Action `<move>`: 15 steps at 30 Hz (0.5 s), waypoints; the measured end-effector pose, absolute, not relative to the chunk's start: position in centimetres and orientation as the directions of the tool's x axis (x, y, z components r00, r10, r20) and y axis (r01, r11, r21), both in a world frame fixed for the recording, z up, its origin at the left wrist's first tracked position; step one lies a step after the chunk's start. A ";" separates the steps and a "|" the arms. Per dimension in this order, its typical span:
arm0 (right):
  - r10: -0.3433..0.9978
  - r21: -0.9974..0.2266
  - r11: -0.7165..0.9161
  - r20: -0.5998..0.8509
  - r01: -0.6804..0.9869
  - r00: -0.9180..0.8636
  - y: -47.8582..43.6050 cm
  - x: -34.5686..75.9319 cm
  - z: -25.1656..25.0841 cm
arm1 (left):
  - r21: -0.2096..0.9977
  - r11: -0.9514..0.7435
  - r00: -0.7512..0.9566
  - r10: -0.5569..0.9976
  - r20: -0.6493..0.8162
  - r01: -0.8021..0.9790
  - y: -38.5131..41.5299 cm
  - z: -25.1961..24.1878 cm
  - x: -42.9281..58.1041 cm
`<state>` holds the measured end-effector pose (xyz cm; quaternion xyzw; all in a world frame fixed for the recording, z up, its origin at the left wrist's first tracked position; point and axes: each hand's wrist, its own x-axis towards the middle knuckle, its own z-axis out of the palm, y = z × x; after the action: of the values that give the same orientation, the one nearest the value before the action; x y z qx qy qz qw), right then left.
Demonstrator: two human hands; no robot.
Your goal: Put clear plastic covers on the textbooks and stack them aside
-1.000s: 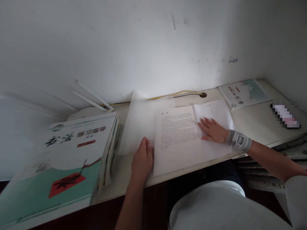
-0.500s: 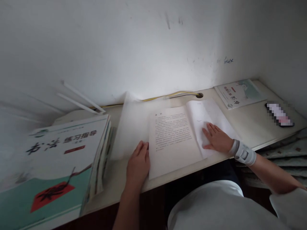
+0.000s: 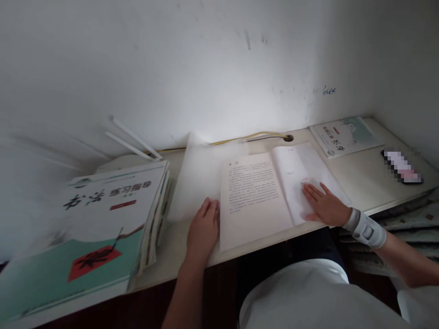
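An open book [image 3: 250, 196] lies on the desk in front of me, its left page printed with text and its right page mostly blank. My right hand [image 3: 324, 203] is laid flat on the right page, palm down, fingers stretched out. Beside the book's left edge rests my left hand [image 3: 203, 230], fingers pointing forward and close to the page edge; nothing shows in it. A thin whitish translucent sheet [image 3: 195, 178] lies left of the book, just beyond my left hand.
A stack of calligraphy workbooks [image 3: 99, 219] fills the desk's left side, with a white antenna-bearing device [image 3: 126, 160] behind it. Another workbook [image 3: 346, 137] and a phone [image 3: 403, 167] lie right. Yellow and black cables [image 3: 250, 135] run along the wall to a desk hole.
My right hand has slid right and toward me across the right page, which now lies flatter. My left hand stays at the left edge. The view has shifted slightly.
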<state>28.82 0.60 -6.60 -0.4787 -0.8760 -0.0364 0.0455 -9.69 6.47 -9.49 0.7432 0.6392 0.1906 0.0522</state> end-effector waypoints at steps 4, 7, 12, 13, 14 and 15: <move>0.879 -0.127 0.478 0.068 0.869 -0.473 0.5 30.7 -6.8 | 0.317 -0.181 0.113 0.968 0.222 0.931 6.4 -9.4 -9.6; 0.951 -0.413 0.307 0.092 0.858 -0.296 1.7 33.8 -6.2 | 0.298 -0.202 0.117 0.953 0.278 0.933 6.1 -8.8 -9.2; 0.974 -0.847 -0.168 -0.063 0.505 0.219 4.8 39.3 -3.7 | 0.313 -0.261 0.148 0.927 0.344 0.913 5.3 -7.8 -8.0; 0.967 -0.886 -0.215 -0.134 0.411 0.218 5.4 39.8 -3.2 | 0.351 -0.261 0.146 0.935 0.322 0.899 5.3 -7.8 -7.8; 0.958 -0.915 -0.262 -0.208 0.307 0.198 6.0 40.1 -2.7 | 0.392 -0.253 0.138 0.944 0.299 0.885 5.2 -7.8 -7.8; 0.941 -0.930 -0.319 -0.286 0.184 0.181 6.5 40.1 -2.3 | 0.429 -0.238 0.121 0.952 0.281 0.872 5.2 -8.0 -7.7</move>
<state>40.11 6.54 -2.35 -0.6578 -0.4277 0.4760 0.3973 -7.72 5.20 -7.96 0.7446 0.6123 0.2537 0.0793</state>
